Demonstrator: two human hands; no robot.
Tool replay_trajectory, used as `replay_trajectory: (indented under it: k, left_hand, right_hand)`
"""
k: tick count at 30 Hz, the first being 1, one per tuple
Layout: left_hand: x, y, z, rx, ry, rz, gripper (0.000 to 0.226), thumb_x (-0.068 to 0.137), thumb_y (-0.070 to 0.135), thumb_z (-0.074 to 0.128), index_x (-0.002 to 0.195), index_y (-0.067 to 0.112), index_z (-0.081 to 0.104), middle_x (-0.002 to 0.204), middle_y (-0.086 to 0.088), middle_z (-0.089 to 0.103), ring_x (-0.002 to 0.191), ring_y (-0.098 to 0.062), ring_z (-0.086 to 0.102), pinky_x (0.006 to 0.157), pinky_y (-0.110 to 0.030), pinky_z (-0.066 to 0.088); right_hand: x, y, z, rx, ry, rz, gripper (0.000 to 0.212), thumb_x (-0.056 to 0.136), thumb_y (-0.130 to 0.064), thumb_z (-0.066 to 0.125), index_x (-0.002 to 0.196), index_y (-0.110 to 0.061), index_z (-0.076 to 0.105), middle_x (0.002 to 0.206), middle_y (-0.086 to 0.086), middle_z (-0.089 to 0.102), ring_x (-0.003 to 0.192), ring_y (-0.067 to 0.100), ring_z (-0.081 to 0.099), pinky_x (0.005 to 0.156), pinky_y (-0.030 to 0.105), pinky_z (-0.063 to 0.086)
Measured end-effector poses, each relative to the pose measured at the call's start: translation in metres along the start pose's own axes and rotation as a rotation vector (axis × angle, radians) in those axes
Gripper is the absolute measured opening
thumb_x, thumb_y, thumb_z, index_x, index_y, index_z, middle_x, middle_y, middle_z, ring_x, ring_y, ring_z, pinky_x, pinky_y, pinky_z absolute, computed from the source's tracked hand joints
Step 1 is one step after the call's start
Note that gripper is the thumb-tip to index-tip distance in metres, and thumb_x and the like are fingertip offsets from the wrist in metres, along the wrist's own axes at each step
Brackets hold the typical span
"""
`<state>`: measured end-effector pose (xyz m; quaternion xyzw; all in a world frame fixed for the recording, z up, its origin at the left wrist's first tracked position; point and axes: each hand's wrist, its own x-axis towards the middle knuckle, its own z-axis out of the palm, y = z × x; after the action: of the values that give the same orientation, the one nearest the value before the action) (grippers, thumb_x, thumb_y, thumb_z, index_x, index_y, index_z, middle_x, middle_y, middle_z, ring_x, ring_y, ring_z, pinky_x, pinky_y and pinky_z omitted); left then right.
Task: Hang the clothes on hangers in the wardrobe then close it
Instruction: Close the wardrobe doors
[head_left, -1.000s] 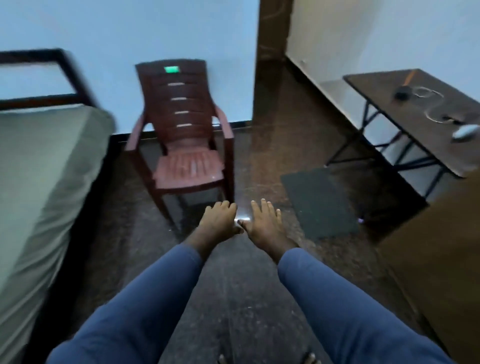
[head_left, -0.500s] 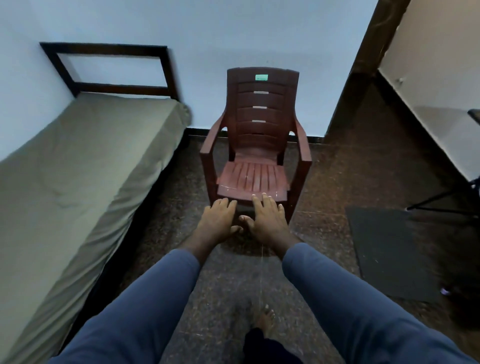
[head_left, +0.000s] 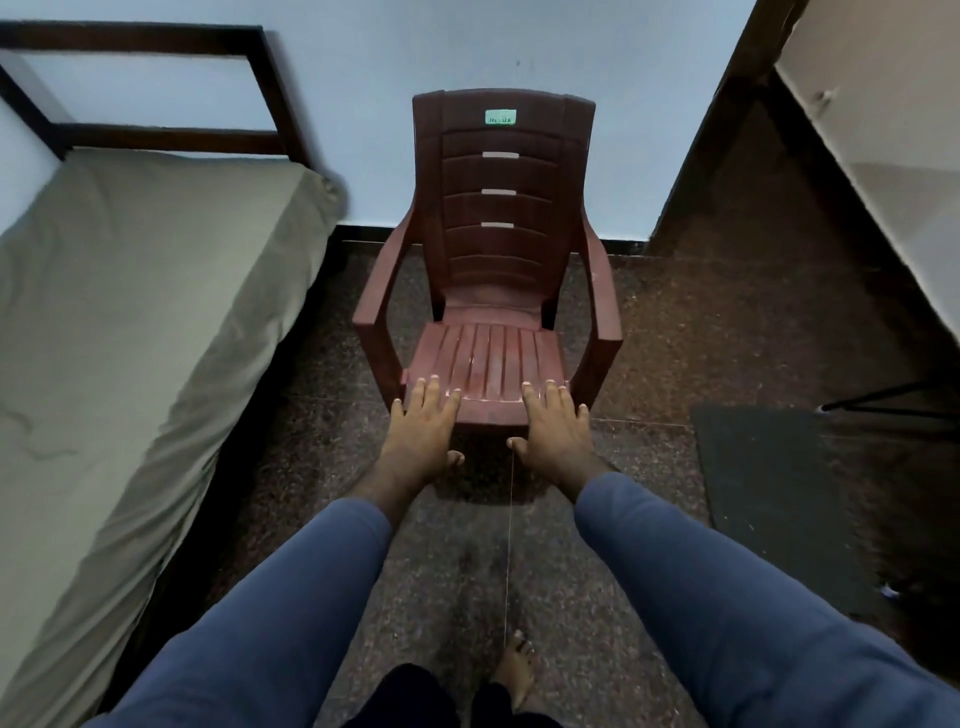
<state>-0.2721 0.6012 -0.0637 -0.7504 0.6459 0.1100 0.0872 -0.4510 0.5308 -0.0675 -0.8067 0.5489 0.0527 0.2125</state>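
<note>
Reaching forward beside the bed (head_left: 130, 312), the person spreads the left hand (head_left: 423, 428) over the chair (head_left: 488, 358) seat's front edge and the right hand (head_left: 556, 431) alongside, both straight-fingered and holding nothing, so hanging seems not yet begun: clothes, hangers and wardrobe lie out of view, and finding them likely comes next.

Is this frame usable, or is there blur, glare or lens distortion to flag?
Head view: dim, bluish light, no strong glare. The chair, left hand and right hand look fairly sharp, though the chair's green label is unreadable. Also in the head view, wide-angle bending bows the bed frame, and a soft shadow lies under the chair's front.
</note>
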Motion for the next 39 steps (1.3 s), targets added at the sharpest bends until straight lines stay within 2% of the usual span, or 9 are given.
replay_trajectory:
  k: [4,10,18,22,26,29,31,34,39]
  left_hand:
    - [0.046,-0.02,-0.005,0.042,-0.015,-0.008,0.101,0.085,0.046,0.068,0.156,0.019,0.002,0.162,-0.018,-0.004,0.15,-0.036,-0.005,0.117,-0.06,0.013]
    - [0.122,-0.04,0.015,0.044,-0.088,0.056,0.103,0.083,0.048,0.069,0.156,0.018,0.002,0.162,-0.018,-0.001,0.15,-0.036,-0.002,0.117,-0.058,0.015]
    - [0.243,-0.05,0.173,0.044,-0.277,0.162,0.099,0.087,0.04,0.068,0.156,0.015,0.002,0.163,-0.017,-0.006,0.15,-0.034,-0.005,0.118,-0.058,0.011]
    - [0.292,-0.05,0.248,0.044,-0.321,0.203,0.084,0.095,0.03,0.057,0.157,0.018,0.001,0.162,-0.017,-0.01,0.15,-0.036,-0.008,0.118,-0.059,0.008]
    - [0.318,-0.05,0.285,0.058,-0.309,0.22,0.071,0.101,0.028,0.043,0.156,0.021,0.0,0.163,-0.017,-0.008,0.149,-0.038,-0.008,0.115,-0.066,0.003]
    - [0.326,-0.051,0.292,0.087,-0.278,0.247,0.064,0.102,0.023,0.033,0.156,0.019,-0.002,0.163,-0.018,-0.007,0.149,-0.039,-0.008,0.112,-0.069,-0.001]
    - [0.342,-0.056,0.288,0.089,-0.257,0.264,0.067,0.101,0.023,0.036,0.156,0.019,-0.003,0.163,-0.017,-0.007,0.149,-0.039,-0.009,0.112,-0.068,-0.001]
    - [0.388,-0.064,0.273,0.092,-0.234,0.258,0.075,0.1,0.028,0.044,0.156,0.021,-0.004,0.163,-0.015,-0.008,0.149,-0.039,-0.008,0.115,-0.067,0.002]
    - [0.477,-0.068,0.247,0.081,-0.173,0.201,0.073,0.101,0.034,0.044,0.157,0.021,-0.001,0.163,-0.019,-0.004,0.149,-0.043,-0.002,0.116,-0.065,0.01]
  right_hand:
    - [0.044,0.003,-0.006,-0.056,-0.015,0.004,0.092,0.09,-0.045,0.066,0.158,-0.024,0.008,0.164,0.013,0.009,0.153,0.032,0.004,0.121,0.057,0.01]
    - [0.117,-0.005,0.01,-0.091,-0.087,-0.013,0.094,0.089,-0.045,0.067,0.158,-0.023,0.007,0.164,0.013,0.008,0.152,0.033,0.006,0.122,0.054,0.011]
    - [0.231,0.018,0.152,-0.095,-0.286,-0.037,0.1,0.089,-0.036,0.07,0.158,-0.015,0.001,0.165,0.017,-0.001,0.153,0.035,-0.002,0.123,0.049,0.005]
    - [0.28,0.041,0.226,-0.164,-0.364,-0.051,0.093,0.094,-0.037,0.062,0.158,-0.016,-0.002,0.165,0.018,-0.005,0.152,0.037,-0.005,0.122,0.054,0.005]
    - [0.307,0.052,0.26,-0.228,-0.366,-0.052,0.091,0.097,-0.019,0.055,0.157,-0.022,-0.013,0.163,0.02,-0.018,0.149,0.042,-0.017,0.119,0.063,-0.001]
    - [0.317,0.056,0.264,-0.261,-0.375,-0.078,0.086,0.099,-0.013,0.046,0.155,-0.021,-0.019,0.159,0.024,-0.025,0.145,0.048,-0.025,0.116,0.068,-0.004]
    - [0.33,0.058,0.259,-0.248,-0.369,-0.09,0.085,0.099,-0.014,0.044,0.155,-0.022,-0.02,0.158,0.024,-0.027,0.144,0.049,-0.027,0.116,0.068,-0.004]
    - [0.375,0.06,0.246,-0.244,-0.328,-0.074,0.085,0.099,-0.016,0.045,0.155,-0.023,-0.019,0.159,0.023,-0.026,0.144,0.048,-0.026,0.117,0.067,-0.003]
    - [0.466,0.06,0.222,-0.244,-0.239,-0.028,0.089,0.099,-0.019,0.052,0.156,-0.024,-0.017,0.162,0.021,-0.02,0.147,0.048,-0.018,0.117,0.067,-0.002]
